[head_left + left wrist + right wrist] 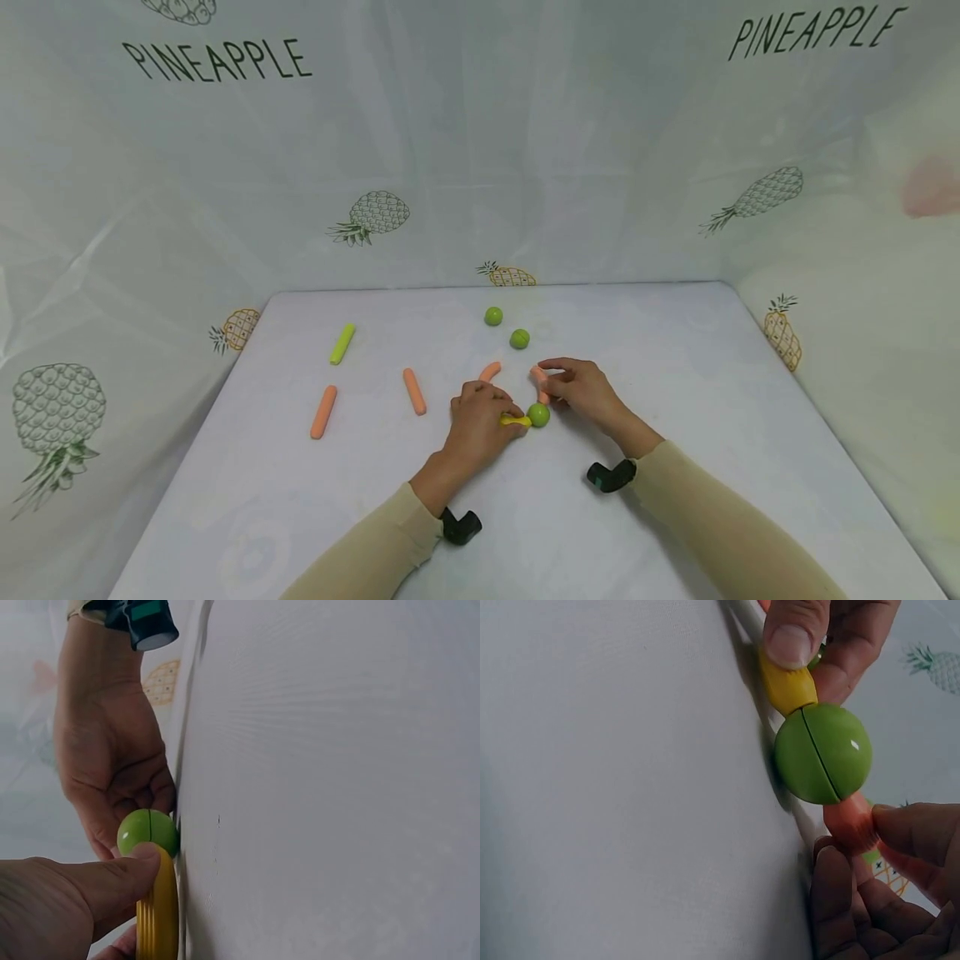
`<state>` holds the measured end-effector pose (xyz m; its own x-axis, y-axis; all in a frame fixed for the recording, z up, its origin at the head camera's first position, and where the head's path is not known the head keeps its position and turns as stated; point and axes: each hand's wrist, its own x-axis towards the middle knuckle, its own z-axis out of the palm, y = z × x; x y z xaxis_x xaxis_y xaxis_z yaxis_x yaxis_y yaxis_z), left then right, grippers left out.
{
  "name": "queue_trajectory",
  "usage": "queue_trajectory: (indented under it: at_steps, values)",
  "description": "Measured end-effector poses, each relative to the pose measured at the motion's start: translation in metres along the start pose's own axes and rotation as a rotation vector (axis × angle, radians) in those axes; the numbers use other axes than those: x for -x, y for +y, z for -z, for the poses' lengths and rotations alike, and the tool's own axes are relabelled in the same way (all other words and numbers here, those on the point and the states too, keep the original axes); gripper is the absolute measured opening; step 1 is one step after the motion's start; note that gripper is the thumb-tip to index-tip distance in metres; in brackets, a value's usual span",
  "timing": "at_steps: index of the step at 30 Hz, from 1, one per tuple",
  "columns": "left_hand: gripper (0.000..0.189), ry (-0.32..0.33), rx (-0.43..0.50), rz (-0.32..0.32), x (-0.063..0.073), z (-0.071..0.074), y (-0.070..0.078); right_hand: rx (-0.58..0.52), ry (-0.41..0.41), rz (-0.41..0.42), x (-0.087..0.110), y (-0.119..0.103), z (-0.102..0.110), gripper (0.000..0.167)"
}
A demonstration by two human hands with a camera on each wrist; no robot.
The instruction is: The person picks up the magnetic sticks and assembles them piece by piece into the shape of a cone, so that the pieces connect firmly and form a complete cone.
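My left hand pinches a yellow ribbed piece between thumb and fingers. One end of it touches a green ball with a dark seam. On the ball's other side, an orange curved piece meets it, pinched by my right hand. In the right wrist view the yellow piece, ball and orange piece stand in one line, close above the white surface. Another orange curved piece lies just beyond my left fingers, partly hidden by them; contact cannot be told.
Two more green balls, one nearer and one farther, lie beyond the hands. To the left are two orange sticks and a yellow-green stick. A pineapple-print sheet hangs behind the white table.
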<state>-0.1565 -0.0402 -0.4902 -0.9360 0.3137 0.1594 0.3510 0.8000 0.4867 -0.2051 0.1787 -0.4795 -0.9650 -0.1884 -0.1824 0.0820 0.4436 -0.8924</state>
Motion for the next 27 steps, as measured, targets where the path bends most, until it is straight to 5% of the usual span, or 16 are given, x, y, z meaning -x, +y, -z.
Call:
queue_trajectory:
  at_steps: [14,27]
  values:
    - [0.016,-0.011,-0.019,0.004,0.01,0.002,0.013,0.164,0.13,0.015,0.005,-0.005,-0.014,0.029]
    - [0.017,-0.024,0.003,0.017,0.013,0.002,0.011,0.264,0.19,0.062,0.009,-0.006,-0.019,0.023]
